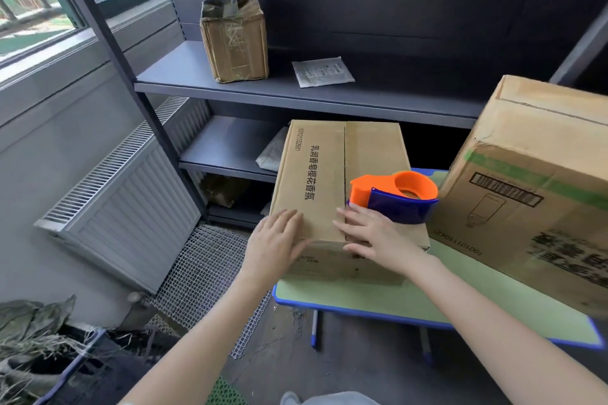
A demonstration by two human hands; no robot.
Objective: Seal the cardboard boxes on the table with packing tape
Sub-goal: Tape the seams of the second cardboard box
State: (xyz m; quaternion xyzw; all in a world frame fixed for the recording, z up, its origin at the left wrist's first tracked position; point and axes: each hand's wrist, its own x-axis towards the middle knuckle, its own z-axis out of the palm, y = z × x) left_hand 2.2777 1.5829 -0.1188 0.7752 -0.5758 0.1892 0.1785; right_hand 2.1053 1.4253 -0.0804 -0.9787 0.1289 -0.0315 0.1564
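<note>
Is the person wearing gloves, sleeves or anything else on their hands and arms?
No gloves: the left hand and right hand are bare, with no ring, watch or bracelet visible. The forearms are bare too; no sleeve shows anywhere in the picture.

Two hands are lying flat on a brown box (pixel 316 181) on a green table (pixel 362 299). The left hand (pixel 276 246) is touching its near edge. The right hand (pixel 375 233) is pressing beside an orange and blue tape holder (pixel 394 196). A bigger box (pixel 533 194) is sitting just beside it.
</note>
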